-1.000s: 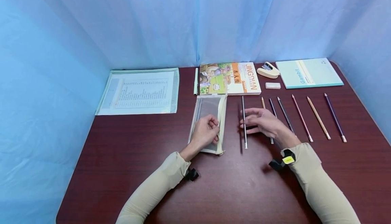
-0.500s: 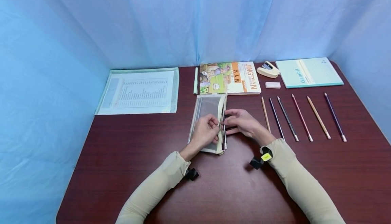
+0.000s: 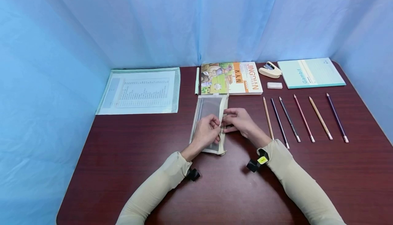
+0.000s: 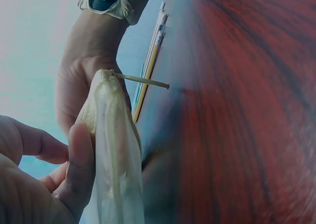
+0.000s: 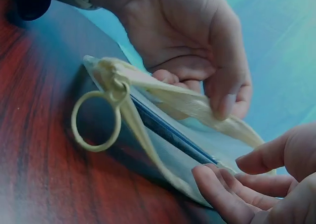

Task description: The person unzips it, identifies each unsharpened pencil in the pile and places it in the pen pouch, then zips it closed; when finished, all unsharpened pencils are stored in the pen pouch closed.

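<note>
A see-through mesh zip pouch (image 3: 212, 104) with cream edging lies in front of the book. My left hand (image 3: 206, 129) pinches its cream opening edge between thumb and fingers, lifting it, as the left wrist view shows. Inside the parted opening lies a dark pencil (image 5: 170, 135), seen in the right wrist view. My right hand (image 3: 241, 122) is at the pouch's right edge, its fingertips at the opening around the far end of that pencil, thumb and fingers apart. A cream pull ring (image 5: 75, 120) hangs from the zip's near end.
Several pencils (image 3: 303, 117) lie in a row to the right. Behind stand a book (image 3: 242, 78), a white pen (image 3: 197, 80), a cream stapler (image 3: 270, 71), an eraser (image 3: 274, 85) and a notebook (image 3: 319, 75). A mesh document folder (image 3: 141, 92) lies at the left.
My right hand has carried the dark pencil leftward to the pouch and lowered it into the opening; its fingers now stand apart there. My left hand has stayed on the pouch edge.
</note>
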A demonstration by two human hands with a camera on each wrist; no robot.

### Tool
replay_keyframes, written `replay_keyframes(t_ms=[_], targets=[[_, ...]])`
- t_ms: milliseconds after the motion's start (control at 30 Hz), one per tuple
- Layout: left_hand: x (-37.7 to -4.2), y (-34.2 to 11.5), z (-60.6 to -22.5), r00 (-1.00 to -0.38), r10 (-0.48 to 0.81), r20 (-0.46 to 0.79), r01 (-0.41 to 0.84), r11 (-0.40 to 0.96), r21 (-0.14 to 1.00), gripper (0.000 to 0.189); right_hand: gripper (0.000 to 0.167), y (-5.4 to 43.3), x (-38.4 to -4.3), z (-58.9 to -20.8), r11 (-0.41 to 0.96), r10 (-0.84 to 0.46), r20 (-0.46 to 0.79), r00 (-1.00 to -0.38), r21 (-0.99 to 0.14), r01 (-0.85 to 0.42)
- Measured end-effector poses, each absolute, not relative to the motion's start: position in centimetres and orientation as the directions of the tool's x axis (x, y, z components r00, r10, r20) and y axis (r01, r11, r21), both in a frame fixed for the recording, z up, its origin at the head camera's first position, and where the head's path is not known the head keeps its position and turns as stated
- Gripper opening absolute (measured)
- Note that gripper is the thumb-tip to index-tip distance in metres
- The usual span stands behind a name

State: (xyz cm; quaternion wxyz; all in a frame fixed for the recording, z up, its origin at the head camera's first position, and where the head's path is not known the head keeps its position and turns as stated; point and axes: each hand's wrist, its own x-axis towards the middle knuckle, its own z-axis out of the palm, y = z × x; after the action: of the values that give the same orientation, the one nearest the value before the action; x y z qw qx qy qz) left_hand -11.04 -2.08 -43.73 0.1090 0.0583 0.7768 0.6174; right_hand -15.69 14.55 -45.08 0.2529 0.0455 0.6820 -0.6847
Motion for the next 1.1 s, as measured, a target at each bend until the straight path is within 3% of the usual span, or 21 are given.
replay_keyframes(t_ms=[533, 767, 900, 1100], targets=[[-11.0, -2.0, -43.7, -0.974, 0.212, -0.081, -0.030, 0.234, 0.972, 0.012, 0.043, 21.3, -14.7, -42.0, 0.132, -0.223, -0.285, -0.932, -0.956, 0.261], [-11.0, -2.0, -43.8, -0.974, 0.214, -0.077, -0.026, 0.233, 0.972, 0.011, 0.021, 26.5, -14.4, -41.3, 0.169, -0.137, -0.220, -0.966, -0.966, 0.196], [-11.0, -2.0, -43.8, -0.974, 0.214, -0.078, -0.027, 0.232, 0.972, 0.011, 0.036, 28.7, -13.9, -41.5, 0.328, -0.075, -0.216, -0.974, -0.927, 0.180], [-11.0, -1.9, -43.9, -0.976, 0.205, -0.080, -0.028, 0.246, 0.969, 0.011, 0.042, 30.2, -13.3, -42.0, 0.689, -0.049, -0.219, -0.975, -0.714, 0.126]])
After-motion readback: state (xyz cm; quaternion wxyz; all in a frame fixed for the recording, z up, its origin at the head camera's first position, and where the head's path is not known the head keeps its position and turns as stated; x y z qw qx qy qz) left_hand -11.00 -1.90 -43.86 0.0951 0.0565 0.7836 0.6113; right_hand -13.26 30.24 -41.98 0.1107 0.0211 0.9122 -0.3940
